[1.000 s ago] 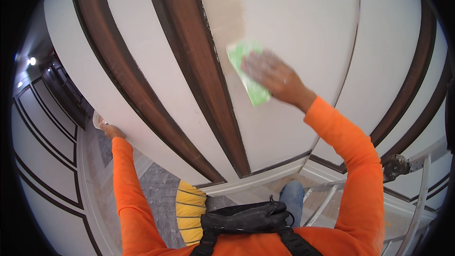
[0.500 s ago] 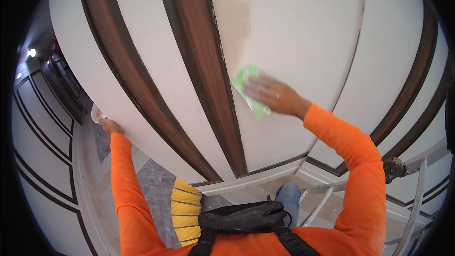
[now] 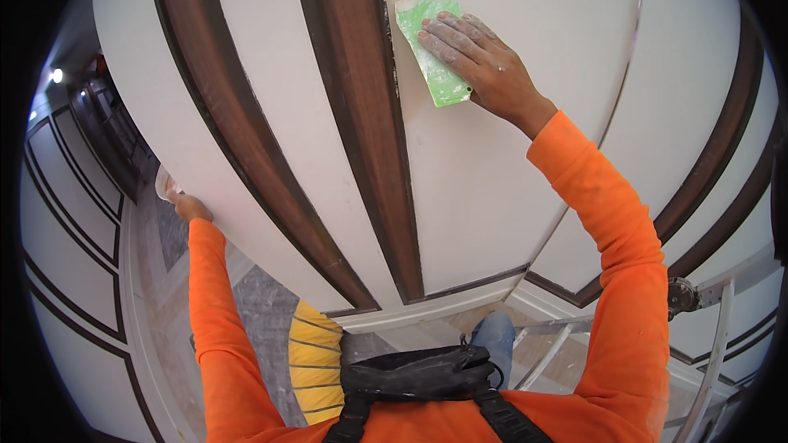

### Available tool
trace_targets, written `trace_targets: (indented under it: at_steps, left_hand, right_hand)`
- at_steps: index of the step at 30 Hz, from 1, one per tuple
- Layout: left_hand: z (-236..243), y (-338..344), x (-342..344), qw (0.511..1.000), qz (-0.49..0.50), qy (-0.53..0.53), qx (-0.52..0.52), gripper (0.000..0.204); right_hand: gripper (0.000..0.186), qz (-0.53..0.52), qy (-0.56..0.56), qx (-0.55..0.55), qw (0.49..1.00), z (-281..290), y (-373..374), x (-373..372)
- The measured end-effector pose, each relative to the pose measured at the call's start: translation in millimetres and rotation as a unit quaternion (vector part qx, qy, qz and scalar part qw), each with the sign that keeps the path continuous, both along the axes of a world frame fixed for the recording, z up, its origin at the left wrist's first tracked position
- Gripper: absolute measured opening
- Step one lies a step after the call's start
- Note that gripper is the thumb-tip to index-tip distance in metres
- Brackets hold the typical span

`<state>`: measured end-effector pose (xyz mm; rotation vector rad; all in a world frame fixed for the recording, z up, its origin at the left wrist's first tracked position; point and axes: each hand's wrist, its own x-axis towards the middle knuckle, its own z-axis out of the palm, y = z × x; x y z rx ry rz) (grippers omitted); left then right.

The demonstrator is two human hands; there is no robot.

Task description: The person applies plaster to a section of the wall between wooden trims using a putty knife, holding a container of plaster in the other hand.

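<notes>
My right hand (image 3: 469,53), dusted with white, presses a flat green plastic spreader (image 3: 446,82) against the white wall panel (image 3: 509,189). White smears cover much of the spreader, and its left edge lies close to the dark brown wood trim (image 3: 349,98). Faint beige shows on the panel above it. Far to the left, my left hand (image 3: 191,207) is closed on a pale, round-edged thing (image 3: 162,183) beside the panel's left edge. Its kind cannot be made out, and part of that hand is hidden.
An aluminium ladder (image 3: 718,353) stands at the lower right. Below me are a yellow ribbed flexible duct (image 3: 313,361), a black bag (image 3: 414,375) strapped at my chest and grey floor covering (image 3: 267,312). A trimmed wall (image 3: 74,279) runs along the left.
My right hand has moved up the panel with the spreader, along the brown trim. The beige patch there now looks much smaller and fainter. My left hand stays nearly in place.
</notes>
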<state>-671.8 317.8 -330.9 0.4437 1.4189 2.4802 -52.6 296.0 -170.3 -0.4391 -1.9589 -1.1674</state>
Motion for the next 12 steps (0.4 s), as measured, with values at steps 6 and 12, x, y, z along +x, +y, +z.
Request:
trace_targets:
  at_steps: [6,12]
  left_hand:
    - [7,-13,3,1.000,-0.005,-0.024,0.004,0.085]
    - [13,-14,17,0.999,-0.028,-0.017,0.030,0.089]
  right_hand:
    - [0.054,-0.005,-0.051,-0.058,0.997,-56,1,-1]
    - [0.053,-0.010,-0.083,-0.163,0.983,-164,-17,8]
